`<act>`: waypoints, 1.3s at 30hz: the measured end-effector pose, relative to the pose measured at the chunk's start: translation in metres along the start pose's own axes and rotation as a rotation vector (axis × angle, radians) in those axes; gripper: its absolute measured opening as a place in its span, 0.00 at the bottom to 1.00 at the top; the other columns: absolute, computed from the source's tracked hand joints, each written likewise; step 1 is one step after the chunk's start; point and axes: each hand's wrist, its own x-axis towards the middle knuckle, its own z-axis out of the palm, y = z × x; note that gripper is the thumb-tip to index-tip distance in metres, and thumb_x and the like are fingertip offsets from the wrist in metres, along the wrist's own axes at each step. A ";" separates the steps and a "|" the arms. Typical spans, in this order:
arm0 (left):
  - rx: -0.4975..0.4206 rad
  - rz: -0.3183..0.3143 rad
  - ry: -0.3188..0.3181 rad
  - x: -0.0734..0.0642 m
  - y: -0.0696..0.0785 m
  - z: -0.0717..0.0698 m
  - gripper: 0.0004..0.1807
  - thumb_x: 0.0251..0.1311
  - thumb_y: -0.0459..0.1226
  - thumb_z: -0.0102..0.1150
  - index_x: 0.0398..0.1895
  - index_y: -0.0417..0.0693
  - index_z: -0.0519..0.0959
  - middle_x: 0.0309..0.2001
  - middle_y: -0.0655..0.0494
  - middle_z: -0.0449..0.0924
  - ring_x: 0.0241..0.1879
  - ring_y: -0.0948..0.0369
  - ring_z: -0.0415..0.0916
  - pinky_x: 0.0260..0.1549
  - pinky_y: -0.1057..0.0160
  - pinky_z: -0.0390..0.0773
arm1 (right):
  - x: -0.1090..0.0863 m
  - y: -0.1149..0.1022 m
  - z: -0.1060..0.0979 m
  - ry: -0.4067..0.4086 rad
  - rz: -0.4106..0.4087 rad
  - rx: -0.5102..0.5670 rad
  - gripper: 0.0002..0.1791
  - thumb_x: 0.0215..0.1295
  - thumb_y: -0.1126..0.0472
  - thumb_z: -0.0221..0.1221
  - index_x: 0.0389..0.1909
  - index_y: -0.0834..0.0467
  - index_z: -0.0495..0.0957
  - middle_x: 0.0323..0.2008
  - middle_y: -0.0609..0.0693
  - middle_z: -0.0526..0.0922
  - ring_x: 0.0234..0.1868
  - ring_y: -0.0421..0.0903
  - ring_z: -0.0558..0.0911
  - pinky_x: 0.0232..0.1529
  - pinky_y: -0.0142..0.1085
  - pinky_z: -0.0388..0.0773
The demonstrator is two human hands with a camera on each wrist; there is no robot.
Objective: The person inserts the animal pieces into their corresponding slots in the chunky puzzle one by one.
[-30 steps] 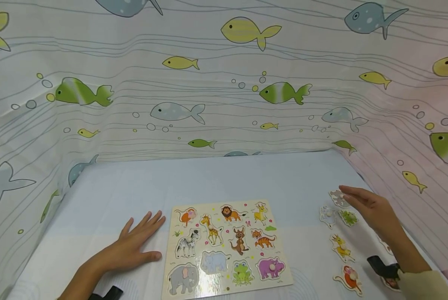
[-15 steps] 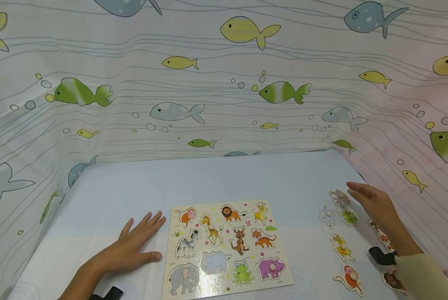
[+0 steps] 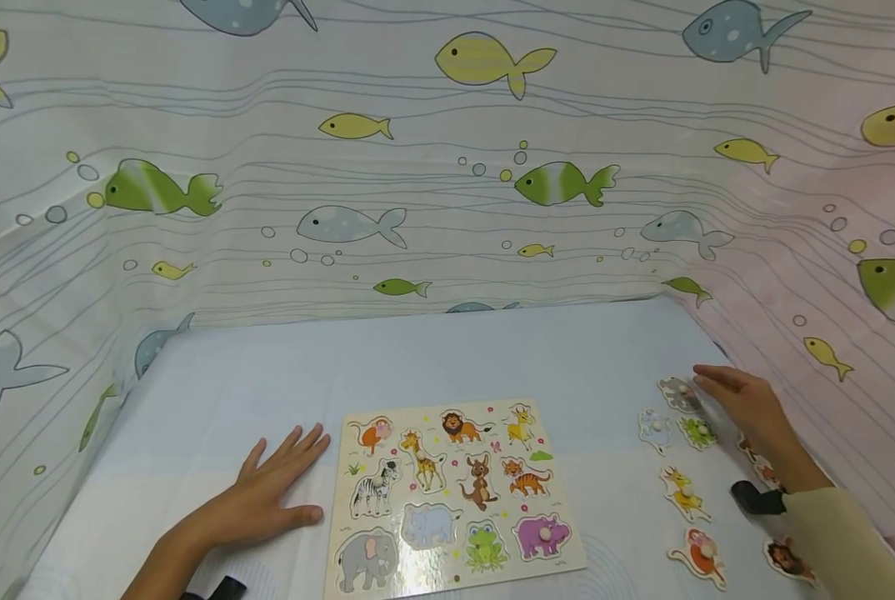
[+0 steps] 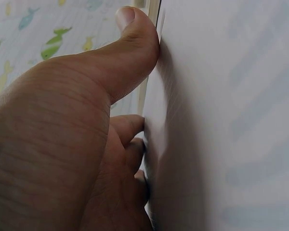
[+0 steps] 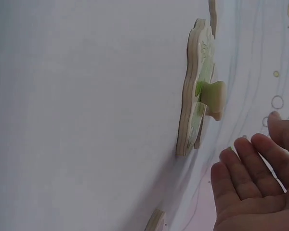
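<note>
My left hand (image 3: 263, 496) lies spread on the table, left of a wooden animal puzzle board (image 3: 417, 417). In the left wrist view its thumb (image 4: 139, 43) points toward the board's edge. To the right, my right hand (image 3: 747, 417) hovers beside a grey knobbed puzzle piece (image 3: 678, 393), fingers extended and holding nothing. A green frog piece (image 3: 697, 432) and a pale blue piece (image 3: 654, 429) lie close by. In the right wrist view the frog piece's knob (image 5: 213, 95) stands apart from the straight fingers (image 5: 243, 168). A purple hippo piece (image 3: 543, 537) sits in the board.
Nearer the front right lie a yellow goat piece (image 3: 685, 493), a monkey piece (image 3: 698, 557) and a lion piece (image 3: 787, 557). Another orange piece (image 3: 757, 460) is partly behind the right forearm. Fish-patterned cloth (image 3: 417, 167) walls the table at the back and sides.
My right hand has drawn slightly right, off the grey piece, which has turned a little and shows more fully. The left hand has stayed in place.
</note>
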 end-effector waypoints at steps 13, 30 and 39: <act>0.016 0.014 0.001 -0.001 0.000 0.001 0.52 0.53 0.62 0.65 0.78 0.52 0.59 0.79 0.44 0.53 0.78 0.36 0.43 0.73 0.36 0.22 | 0.008 0.016 0.006 -0.033 0.023 -0.052 0.42 0.70 0.34 0.54 0.71 0.61 0.66 0.71 0.69 0.66 0.71 0.73 0.62 0.63 0.71 0.62; 0.022 0.034 0.013 -0.001 -0.001 0.001 0.51 0.54 0.61 0.65 0.78 0.52 0.59 0.79 0.43 0.53 0.78 0.37 0.44 0.73 0.37 0.22 | 0.019 0.028 0.017 -0.042 0.026 -0.074 0.44 0.65 0.34 0.59 0.72 0.60 0.66 0.74 0.64 0.62 0.75 0.70 0.58 0.69 0.66 0.58; 0.024 0.011 0.005 0.000 -0.001 0.000 0.52 0.52 0.63 0.65 0.78 0.52 0.59 0.79 0.44 0.53 0.78 0.36 0.43 0.73 0.37 0.21 | 0.019 0.026 0.021 -0.026 -0.015 -0.126 0.38 0.68 0.38 0.59 0.69 0.61 0.70 0.73 0.66 0.63 0.74 0.70 0.59 0.68 0.67 0.58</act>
